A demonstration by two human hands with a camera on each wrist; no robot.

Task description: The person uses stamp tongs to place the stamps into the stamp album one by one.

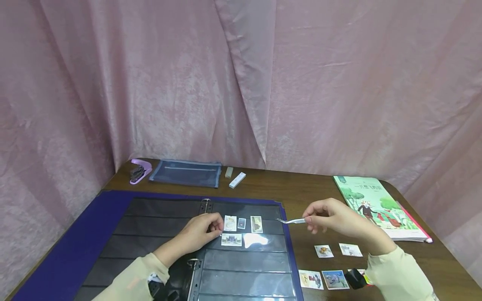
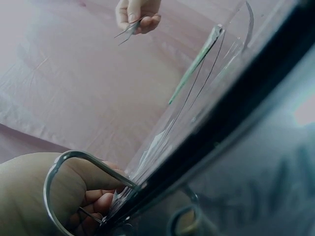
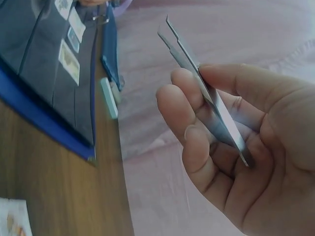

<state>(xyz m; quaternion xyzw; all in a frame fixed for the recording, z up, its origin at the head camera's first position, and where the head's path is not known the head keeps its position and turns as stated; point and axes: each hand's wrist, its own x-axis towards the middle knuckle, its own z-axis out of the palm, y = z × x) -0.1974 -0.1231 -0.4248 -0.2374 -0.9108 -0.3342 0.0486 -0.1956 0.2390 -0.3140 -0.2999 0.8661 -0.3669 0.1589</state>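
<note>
A stamp album (image 1: 246, 261) lies with black pocket pages spread around metal rings. Several stamps sit on its right page, including a building stamp (image 1: 231, 239) and a tall stamp (image 1: 256, 224). My left hand (image 1: 201, 232) is at these stamps' left side, thumb and curled fingers pinching the clear pocket strip (image 2: 142, 164) near a ring (image 2: 51, 182). My right hand (image 1: 331, 217) holds metal tweezers (image 3: 216, 105) between thumb and fingers, off the album's right edge. The tweezers' bent tips are apart with nothing between them.
Loose stamps (image 1: 335, 279) lie on the brown table (image 1: 297, 184) below my right hand. A green picture book (image 1: 376, 205) rests at the right. Along the back are a purple stapler (image 1: 141, 170), a blue mesh pouch (image 1: 186, 173) and a small white box (image 1: 237, 180).
</note>
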